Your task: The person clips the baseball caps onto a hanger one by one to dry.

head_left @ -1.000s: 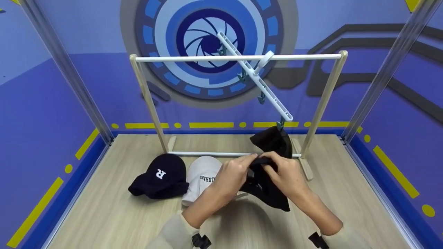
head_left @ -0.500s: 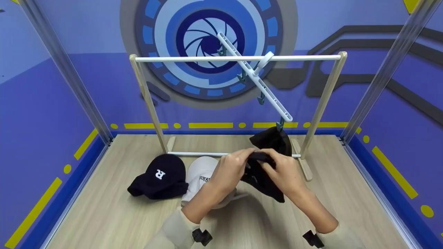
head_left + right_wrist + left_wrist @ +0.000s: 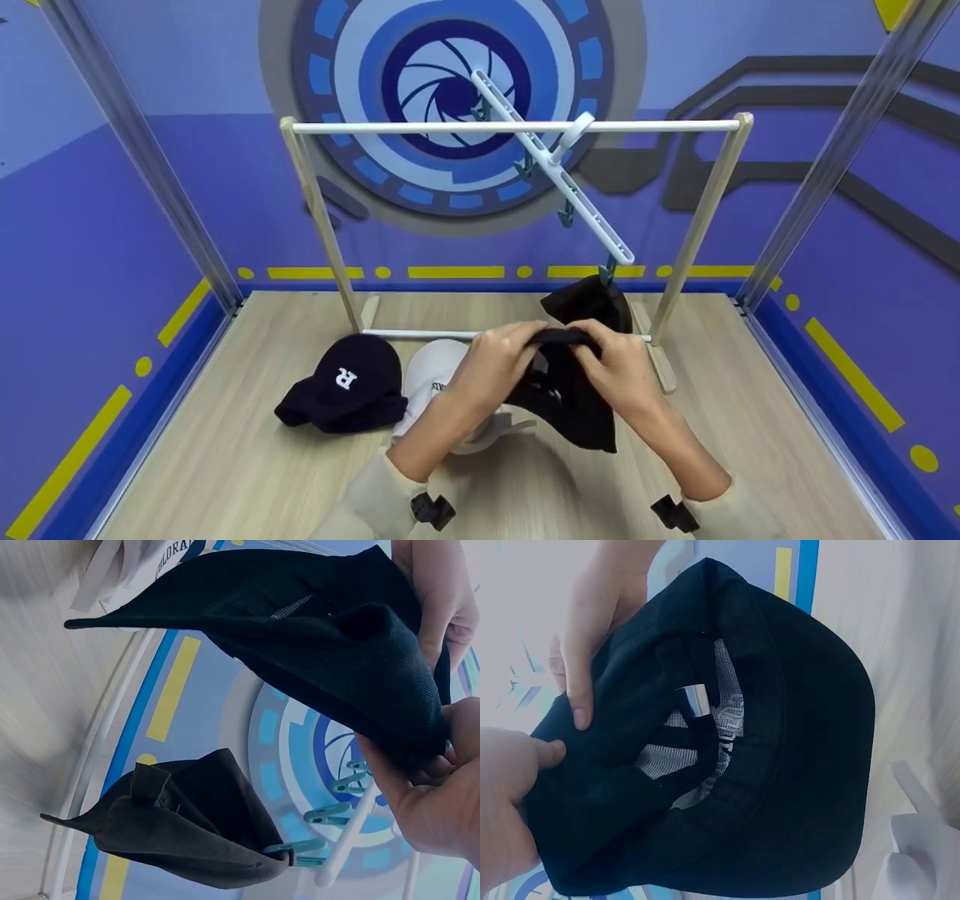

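Note:
Both hands hold a black baseball cap (image 3: 581,409) in front of the rack. My left hand (image 3: 487,371) pinches one side of its crown and my right hand (image 3: 624,367) pinches the other, thumbs on the near side. The visor hangs down towards me. In the left wrist view the cap's (image 3: 817,727) opening, metal strap buckle (image 3: 697,700) and light mesh lining show. Behind, another dark cap (image 3: 600,304) hangs from a green clip (image 3: 606,271) at the near end of a white hanger (image 3: 581,199).
The hanger hooks over the white top rod (image 3: 412,128) of a wooden-sided rack; its other green clips (image 3: 565,214) hold nothing. On the wooden table (image 3: 225,465) lie a navy cap (image 3: 360,375) with a white R and a white cap (image 3: 435,367), partly behind my left arm.
My hands have moved slightly farther apart along the black cap's crown, stretching the fold between them. The visor rose a little, then dropped again. The hanging cap stays still.

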